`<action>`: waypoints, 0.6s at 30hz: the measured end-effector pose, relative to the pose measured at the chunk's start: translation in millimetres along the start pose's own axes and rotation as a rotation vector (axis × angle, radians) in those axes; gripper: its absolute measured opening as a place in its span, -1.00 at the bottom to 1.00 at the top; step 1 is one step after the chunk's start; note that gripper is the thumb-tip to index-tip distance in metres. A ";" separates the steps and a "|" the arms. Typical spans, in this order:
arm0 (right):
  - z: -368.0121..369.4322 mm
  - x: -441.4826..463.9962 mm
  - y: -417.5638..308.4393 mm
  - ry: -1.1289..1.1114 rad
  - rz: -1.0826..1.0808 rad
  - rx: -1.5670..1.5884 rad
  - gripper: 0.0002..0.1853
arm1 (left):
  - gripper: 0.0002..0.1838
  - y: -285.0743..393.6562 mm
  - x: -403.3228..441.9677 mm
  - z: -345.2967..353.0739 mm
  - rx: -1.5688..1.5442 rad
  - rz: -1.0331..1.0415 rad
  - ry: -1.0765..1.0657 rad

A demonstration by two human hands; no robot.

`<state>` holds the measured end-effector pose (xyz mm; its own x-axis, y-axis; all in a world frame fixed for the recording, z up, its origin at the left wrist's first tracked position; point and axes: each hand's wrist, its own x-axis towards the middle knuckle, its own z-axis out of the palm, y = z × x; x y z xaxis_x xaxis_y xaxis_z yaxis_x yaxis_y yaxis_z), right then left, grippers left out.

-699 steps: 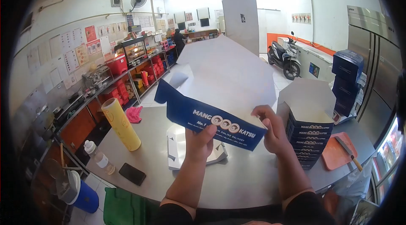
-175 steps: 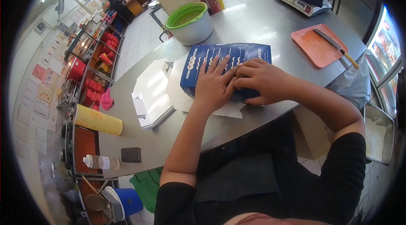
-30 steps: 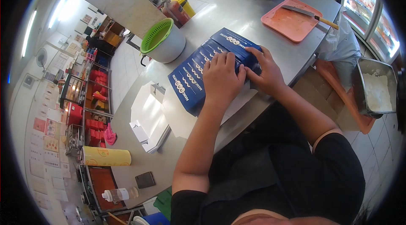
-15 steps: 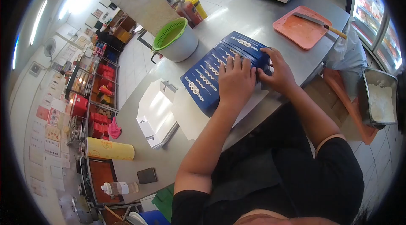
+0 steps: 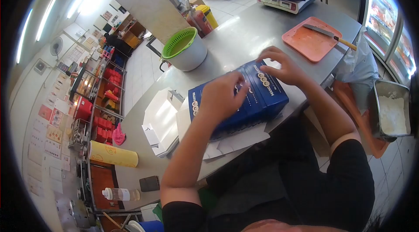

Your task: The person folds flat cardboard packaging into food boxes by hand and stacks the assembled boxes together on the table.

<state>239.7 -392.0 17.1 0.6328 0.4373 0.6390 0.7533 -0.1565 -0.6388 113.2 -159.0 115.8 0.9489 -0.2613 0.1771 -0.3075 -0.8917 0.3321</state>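
Note:
A row of flat blue printed boxes [image 5: 257, 109] lies on the steel table in front of me, white lettering and round logos on their faces. My left hand [image 5: 223, 96] is over the middle of the row, its fingers loosely bent and the thumb apart; whether its tips touch the boxes I cannot tell. Over the far right end is my right hand [image 5: 281, 68], curved, with a gap between thumb and fingers and no object visible in it. White flat cartons [image 5: 162, 120] lie to the left, and pale card [image 5: 238, 141] sticks out under the blue boxes.
Behind the boxes stands a grey pot with a green basket [image 5: 183, 51]. A pink tray [image 5: 312, 44] with a knife is at the far right, near a scale [image 5: 286, 4] bearing blue boxes. A yellow roll [image 5: 113, 153], phone [image 5: 149, 184] and bottle [image 5: 122, 194] are left.
Both hands have lifted and come apart, the left moving left. The blue boxes are now turned and shifted toward me, with a broad face showing at the right end. The camera view has shifted slightly.

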 end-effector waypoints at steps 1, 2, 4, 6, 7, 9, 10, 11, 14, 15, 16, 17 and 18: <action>5.5 14.0 11.3 -0.048 -0.041 0.005 -0.66 | -0.59 -17.3 15.7 4.4 0.014 0.051 0.062; 9.6 27.5 20.8 -0.095 -0.085 0.010 -0.66 | -0.57 -34.2 28.5 10.0 0.030 0.102 0.126; 15.2 49.4 34.6 -0.350 0.132 0.248 -0.66 | -0.52 -65.2 48.3 34.1 -0.050 0.013 0.069; 22.8 62.6 45.3 -0.490 0.288 0.443 -0.64 | -0.43 -63.4 53.6 39.1 -0.069 -0.123 -0.074; 26.8 65.3 51.3 -0.481 0.301 0.524 -0.62 | -0.42 -61.4 51.7 38.3 -0.062 -0.122 -0.067; 31.0 66.5 66.1 -0.457 0.328 0.690 -0.58 | -0.41 -59.3 49.7 37.2 -0.043 -0.116 -0.059; 33.4 64.1 74.6 -0.491 0.334 0.742 -0.51 | -0.42 -58.2 48.3 36.5 -0.046 -0.111 -0.062; 36.7 59.6 82.9 -0.483 0.389 0.863 -0.51 | -0.42 -57.5 48.3 36.3 -0.031 -0.105 -0.070; 56.2 42.8 100.6 -0.487 0.513 1.159 -0.51 | -0.44 -57.1 47.4 37.9 -0.009 -0.091 -0.074; 57.8 41.7 100.3 -0.510 0.524 1.199 -0.52 | -0.44 -57.2 47.3 38.1 -0.014 -0.082 -0.064; 58.4 40.0 100.4 -0.531 0.535 1.240 -0.52 | -0.45 -57.6 47.1 38.8 -0.019 -0.071 -0.056; 57.4 38.0 100.4 -0.549 0.546 1.278 -0.53 | -0.45 -57.9 46.2 40.1 -0.031 -0.064 -0.054; 55.2 37.0 98.6 -0.540 0.547 1.239 -0.54 | -0.46 -58.0 45.8 40.9 -0.043 -0.051 -0.049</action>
<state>327.4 -342.4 -45.8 0.4304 0.8913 0.1428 -0.3652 0.3166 -0.8755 177.4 -134.3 66.8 0.9654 -0.2347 0.1133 -0.2604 -0.8878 0.3795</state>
